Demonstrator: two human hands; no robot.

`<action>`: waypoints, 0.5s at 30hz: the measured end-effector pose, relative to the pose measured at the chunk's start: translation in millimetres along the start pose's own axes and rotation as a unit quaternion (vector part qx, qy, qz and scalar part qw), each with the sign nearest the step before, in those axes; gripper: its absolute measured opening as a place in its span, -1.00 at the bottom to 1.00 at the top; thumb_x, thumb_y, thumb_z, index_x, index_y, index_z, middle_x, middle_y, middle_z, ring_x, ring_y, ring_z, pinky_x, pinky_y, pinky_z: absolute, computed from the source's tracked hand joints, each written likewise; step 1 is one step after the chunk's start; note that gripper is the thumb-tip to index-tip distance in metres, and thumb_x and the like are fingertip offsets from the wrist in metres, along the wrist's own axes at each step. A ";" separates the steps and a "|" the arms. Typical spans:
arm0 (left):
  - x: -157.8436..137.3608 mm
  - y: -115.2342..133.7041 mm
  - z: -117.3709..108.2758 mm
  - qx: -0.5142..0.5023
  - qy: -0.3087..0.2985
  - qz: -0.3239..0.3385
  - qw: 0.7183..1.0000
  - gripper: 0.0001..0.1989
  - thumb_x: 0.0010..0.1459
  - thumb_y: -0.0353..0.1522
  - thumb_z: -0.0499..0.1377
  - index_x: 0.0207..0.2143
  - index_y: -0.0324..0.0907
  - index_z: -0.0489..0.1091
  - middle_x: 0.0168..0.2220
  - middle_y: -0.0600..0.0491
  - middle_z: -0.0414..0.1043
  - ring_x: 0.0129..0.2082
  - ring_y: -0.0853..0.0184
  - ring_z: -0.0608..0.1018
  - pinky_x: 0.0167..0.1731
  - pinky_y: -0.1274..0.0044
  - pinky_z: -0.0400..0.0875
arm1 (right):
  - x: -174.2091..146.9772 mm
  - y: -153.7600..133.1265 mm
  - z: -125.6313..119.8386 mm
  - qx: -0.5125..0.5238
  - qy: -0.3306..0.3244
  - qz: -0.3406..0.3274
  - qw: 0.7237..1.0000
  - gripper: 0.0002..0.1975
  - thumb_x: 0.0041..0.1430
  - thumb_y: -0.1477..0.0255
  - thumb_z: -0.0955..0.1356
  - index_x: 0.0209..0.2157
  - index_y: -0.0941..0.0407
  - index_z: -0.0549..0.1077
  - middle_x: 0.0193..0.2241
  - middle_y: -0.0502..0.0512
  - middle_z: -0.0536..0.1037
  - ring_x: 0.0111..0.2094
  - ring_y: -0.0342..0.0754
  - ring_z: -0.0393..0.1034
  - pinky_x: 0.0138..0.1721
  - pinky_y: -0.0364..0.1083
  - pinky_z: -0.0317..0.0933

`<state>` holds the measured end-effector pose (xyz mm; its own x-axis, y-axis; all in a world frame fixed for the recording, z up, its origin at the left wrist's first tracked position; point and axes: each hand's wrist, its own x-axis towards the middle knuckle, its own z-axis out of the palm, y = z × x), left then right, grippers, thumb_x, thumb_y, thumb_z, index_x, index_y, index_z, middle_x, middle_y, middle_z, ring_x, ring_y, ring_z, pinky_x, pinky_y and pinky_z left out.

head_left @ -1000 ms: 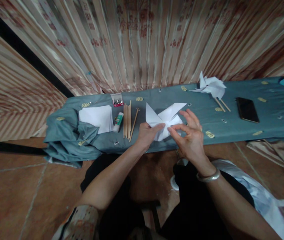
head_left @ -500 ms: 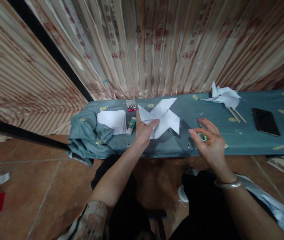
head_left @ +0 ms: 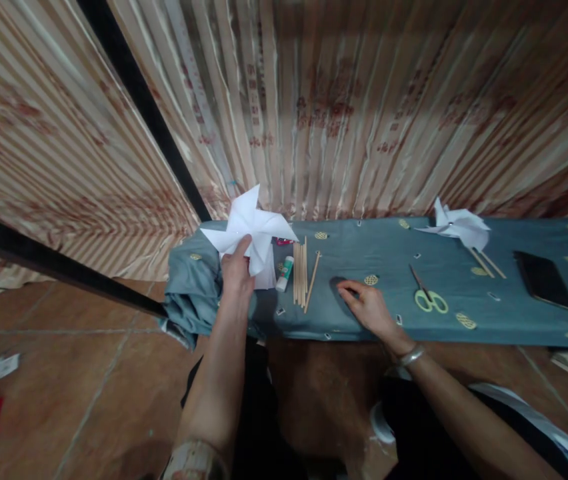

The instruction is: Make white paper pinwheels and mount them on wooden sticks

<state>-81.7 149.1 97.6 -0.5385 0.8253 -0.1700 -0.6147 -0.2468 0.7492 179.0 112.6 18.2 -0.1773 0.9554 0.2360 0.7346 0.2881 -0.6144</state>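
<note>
The left hand (head_left: 237,270) has the white pinwheel (head_left: 260,223) at the left end of the table (head_left: 354,243). Its thumb presses on top, and the other fingers are mostly hidden under it. The pinwheel hides part of the paper pile (head_left: 266,277) and the red box (head_left: 285,241). Just right of the pile are the glue (head_left: 285,274), a row of sticks (head_left: 300,273) and one stick (head_left: 313,282) lying at a slant.

The right hand (head_left: 370,308) is low over the table, right of that stick. Its fingers are bent with the tips together, and they seem to hold nothing, though it is hard to see. Farther right are green scissors (head_left: 430,299), more pinwheels (head_left: 464,228) and a phone (head_left: 544,279).
</note>
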 end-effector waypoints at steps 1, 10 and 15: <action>2.1 3.4 -2.0 -0.003 0.005 0.003 1.000 -0.80 -0.20 -0.45 0.35 -0.42 -0.25 0.48 -0.48 0.08 0.57 -0.39 0.31 0.62 -0.21 0.52 0.53 | 13.2 -8.3 4.5 -0.021 -0.021 -0.016 0.999 -0.77 0.20 0.39 0.26 -0.28 0.06 0.56 -0.23 0.09 0.66 -0.19 0.05 0.56 -0.14 -0.03 0.38; 9.8 18.7 -12.1 -0.019 0.032 0.004 0.999 -0.81 -0.11 -0.46 0.32 -0.35 -0.27 0.50 -0.38 0.01 0.60 -0.38 0.32 0.63 -0.27 0.55 0.52 | 153.6 -59.1 53.7 -0.121 -0.047 -0.077 0.989 -0.79 0.15 0.54 0.29 -0.28 0.14 0.58 0.10 0.25 0.45 0.16 0.09 0.29 0.15 0.02 0.15; 9.3 19.8 -11.8 -0.030 0.017 -0.008 0.999 -0.78 -0.15 -0.46 0.34 -0.34 -0.27 0.51 -0.39 0.01 0.61 -0.34 0.29 0.64 -0.23 0.54 0.52 | 187.2 -63.0 75.1 -0.173 -0.078 -0.085 0.978 -0.77 0.14 0.48 0.30 -0.24 0.21 0.58 0.04 0.35 0.49 0.18 0.14 0.24 0.17 0.05 0.09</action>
<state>-105.6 145.9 103.3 -0.5460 0.8125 -0.2043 -0.6563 -0.2633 0.7071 50.3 278.2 44.6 -0.3942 0.9014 0.1791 0.8588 0.4307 -0.2774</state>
